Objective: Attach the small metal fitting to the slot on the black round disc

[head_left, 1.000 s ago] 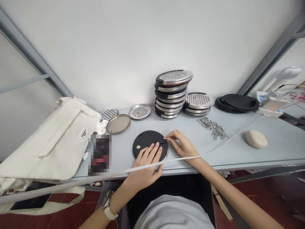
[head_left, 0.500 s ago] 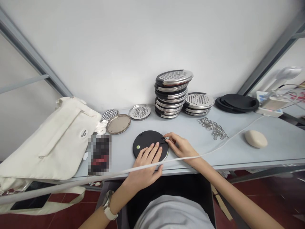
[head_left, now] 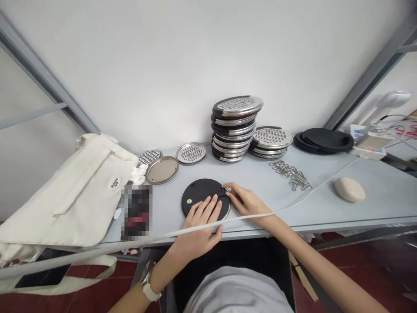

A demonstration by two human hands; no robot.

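Pressing black disc (head_left: 199, 190) beneath open left hand (head_left: 198, 237), pinching metal clip (head_left: 224, 189) with right hand (head_left: 247, 202); seemingly attaching it, needing careful threading next

White cable (head_left: 241, 218) slants across lower frame; grater stack (head_left: 233, 130) blocks upper centre; bag (head_left: 74, 195) crowds left; bare tabletop (head_left: 252, 171) passable mid-frame, above right hand (head_left: 246, 201).
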